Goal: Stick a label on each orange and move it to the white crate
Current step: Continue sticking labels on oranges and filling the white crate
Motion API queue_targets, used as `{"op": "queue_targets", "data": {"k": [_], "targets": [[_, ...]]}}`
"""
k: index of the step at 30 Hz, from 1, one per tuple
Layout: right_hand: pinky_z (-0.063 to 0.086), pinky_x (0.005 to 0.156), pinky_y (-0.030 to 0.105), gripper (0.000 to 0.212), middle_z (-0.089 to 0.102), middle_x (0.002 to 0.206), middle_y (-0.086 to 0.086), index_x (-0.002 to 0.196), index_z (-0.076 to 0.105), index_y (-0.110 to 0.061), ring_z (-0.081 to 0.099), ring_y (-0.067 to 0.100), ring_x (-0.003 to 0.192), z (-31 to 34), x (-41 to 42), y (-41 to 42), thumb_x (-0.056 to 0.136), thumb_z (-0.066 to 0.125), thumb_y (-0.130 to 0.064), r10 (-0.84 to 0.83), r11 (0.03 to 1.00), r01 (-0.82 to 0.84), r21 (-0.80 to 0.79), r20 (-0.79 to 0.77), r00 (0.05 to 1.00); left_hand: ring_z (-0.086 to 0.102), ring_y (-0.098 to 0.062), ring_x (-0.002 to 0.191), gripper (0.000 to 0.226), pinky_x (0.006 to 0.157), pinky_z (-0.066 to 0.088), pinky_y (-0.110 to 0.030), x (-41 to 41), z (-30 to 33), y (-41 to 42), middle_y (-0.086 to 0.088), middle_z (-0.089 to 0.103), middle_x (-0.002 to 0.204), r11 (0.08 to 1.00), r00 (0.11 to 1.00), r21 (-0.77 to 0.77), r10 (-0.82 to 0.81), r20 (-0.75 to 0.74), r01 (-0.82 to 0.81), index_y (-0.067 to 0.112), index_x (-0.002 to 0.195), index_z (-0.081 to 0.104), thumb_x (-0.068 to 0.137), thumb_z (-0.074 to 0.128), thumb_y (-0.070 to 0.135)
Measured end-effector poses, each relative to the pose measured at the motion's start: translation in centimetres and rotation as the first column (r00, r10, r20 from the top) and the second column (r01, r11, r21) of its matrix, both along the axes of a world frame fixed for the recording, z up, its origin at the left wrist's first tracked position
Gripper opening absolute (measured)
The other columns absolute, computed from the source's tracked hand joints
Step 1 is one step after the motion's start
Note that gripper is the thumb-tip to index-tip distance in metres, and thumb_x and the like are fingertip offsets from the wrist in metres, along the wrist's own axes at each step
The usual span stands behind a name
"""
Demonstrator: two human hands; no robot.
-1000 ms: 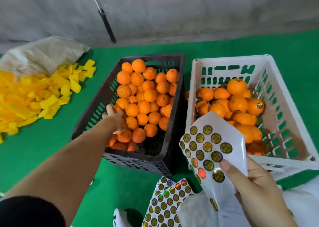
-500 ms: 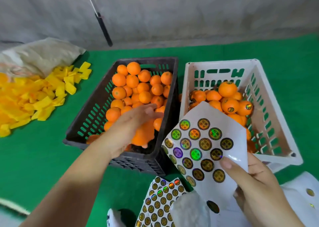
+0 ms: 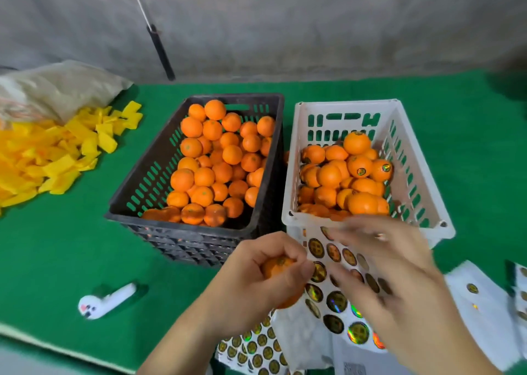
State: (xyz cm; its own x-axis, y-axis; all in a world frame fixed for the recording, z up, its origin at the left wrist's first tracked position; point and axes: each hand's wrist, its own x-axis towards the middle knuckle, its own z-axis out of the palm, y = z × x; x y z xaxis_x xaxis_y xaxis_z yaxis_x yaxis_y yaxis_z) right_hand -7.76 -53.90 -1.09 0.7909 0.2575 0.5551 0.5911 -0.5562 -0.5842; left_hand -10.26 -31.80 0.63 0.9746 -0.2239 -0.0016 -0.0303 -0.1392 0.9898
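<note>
Sitting side by side on green mat (image 3: 57,255): black crate (image 3: 196,232) of oranges, white crate (image 3: 422,200) part-filled. Label sheet (image 3: 336,303) lies below white crate. Left hand (image 3: 256,283) grips one orange (image 3: 275,266) beside sheet. Right hand (image 3: 399,277) blurred over sheet, grip unclear.

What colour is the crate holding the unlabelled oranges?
Black crate, seen through its slots as green behind; clearest in the head view.

The left hand (image 3: 256,277) is gripping an orange (image 3: 275,266) beside the sticker sheet (image 3: 336,297), while the blurred right hand (image 3: 393,277) is hovering over it.
</note>
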Motion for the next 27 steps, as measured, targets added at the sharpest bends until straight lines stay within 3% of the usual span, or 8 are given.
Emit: {"op": "queue_targets", "data": {"k": [3, 5, 8, 11, 14, 18, 21, 27], "targets": [[0.05, 0.084, 0.012, 0.011, 0.07, 0.113, -0.02, 0.106, 0.077, -0.038, 0.068, 0.004, 0.105, 0.6, -1.0, 1.3, 0.097, 0.074, -0.033, 0.165, 0.959, -0.105, 0.265, -0.216, 0.962, 0.052, -0.016, 0.071, 0.018, 0.065, 0.044, -0.027, -0.8, 0.1, -0.7, -0.002, 0.058, 0.085, 0.999, 0.995, 0.0, -0.034, 0.09, 0.034, 0.008, 0.092, 0.069, 0.101, 0.068, 0.024], [0.053, 0.074, 0.015, 0.008, 0.072, 0.105, -0.016, 0.103, 0.078, -0.038, 0.071, 0.007, 0.096, 0.9, -1.3, 1.7, 0.096, 0.075, -0.035, 0.204, 0.941, -0.101, 0.322, -0.304, 0.931, 0.054, -0.013, 0.073, 0.012, 0.066, 0.044, -0.027, -1.0, 0.2, -0.8, 0.008, 0.059, 0.086, 0.996, 0.987, 0.065, -0.067, 0.144, 0.058, 0.014, 0.092, 0.07, 0.101, 0.069, 0.023], [0.056, 0.07, 0.02, 0.016, 0.074, 0.103, -0.011, 0.104, 0.079, -0.037, 0.073, 0.013, 0.091, 1.7, -1.4, 0.7, 0.089, 0.081, -0.037, 0.354, 0.892, -0.182, 0.414, -0.388, 0.851, 0.061, -0.016, 0.079, 0.01, 0.072, 0.045, -0.027, -1.2, 0.3, -0.6, 0.007, 0.064, 0.09, 0.99, 0.974, 0.119, -0.097, 0.205, 0.074, 0.012, 0.093, 0.072, 0.1, 0.071, 0.02], [0.057, 0.07, 0.027, 0.018, 0.075, 0.095, -0.008, 0.096, 0.079, -0.035, 0.073, 0.016, 0.083, 2.0, -0.9, -0.5, 0.09, 0.079, -0.019, 0.328, 0.929, -0.207, 0.306, -0.428, 0.842, 0.067, -0.025, 0.095, 0.011, 0.082, 0.05, -0.033, -1.3, 0.2, -0.4, 0.004, 0.068, 0.098, 0.981, 0.95, 0.188, -0.104, 0.295, 0.049, 0.013, 0.092, 0.071, 0.098, 0.073, 0.022], [0.056, 0.069, 0.021, 0.015, 0.075, 0.09, -0.008, 0.093, 0.078, -0.033, 0.072, 0.015, 0.079, 2.5, -0.9, -0.9, 0.091, 0.079, -0.018, 0.369, 0.923, -0.271, 0.275, -0.419, 0.83, 0.067, -0.023, 0.098, 0.01, 0.085, 0.05, -0.03, -1.3, 0.2, -0.5, 0.008, 0.068, 0.1, 0.977, 0.933, 0.211, -0.113, 0.341, 0.041, 0.016, 0.093, 0.071, 0.098, 0.073, 0.023], [0.057, 0.072, 0.022, 0.015, 0.075, 0.093, -0.006, 0.097, 0.079, -0.035, 0.074, 0.017, 0.081, 3.1, -1.0, -1.1, 0.086, 0.083, -0.045, 0.436, 0.888, -0.294, 0.354, -0.447, 0.781, 0.067, -0.025, 0.098, 0.011, 0.084, 0.051, -0.033, -1.3, -0.2, -0.7, 0.005, 0.068, 0.102, 0.987, 0.94, 0.155, -0.102, 0.326, 0.053, 0.011, 0.097, 0.072, 0.099, 0.072, 0.021], [0.054, 0.069, 0.016, 0.011, 0.076, 0.087, -0.004, 0.093, 0.079, -0.037, 0.073, 0.012, 0.076, 2.8, -1.1, -0.7, 0.082, 0.08, -0.035, 0.42, 0.886, -0.245, 0.393, -0.46, 0.783, 0.066, -0.028, 0.095, 0.011, 0.078, 0.052, -0.039, -1.3, -0.5, -0.8, 0.002, 0.068, 0.102, 0.99, 0.946, 0.134, -0.084, 0.313, 0.044, 0.01, 0.099, 0.072, 0.1, 0.071, 0.021], [0.046, 0.057, 0.016, 0.007, 0.071, 0.069, -0.002, 0.088, 0.078, -0.032, 0.058, 0.006, 0.058, 2.4, -2.1, 0.8, 0.081, 0.076, -0.032, 0.369, 0.849, -0.068, 0.523, -0.496, 0.786, 0.061, -0.019, 0.076, 0.023, 0.066, 0.05, -0.032, -2.0, -0.3, -1.5, 0.002, 0.066, 0.096, 0.998, 0.988, -0.064, 0.035, 0.147, -0.026, 0.015, 0.112, 0.065, 0.097, 0.073, 0.03]]}}
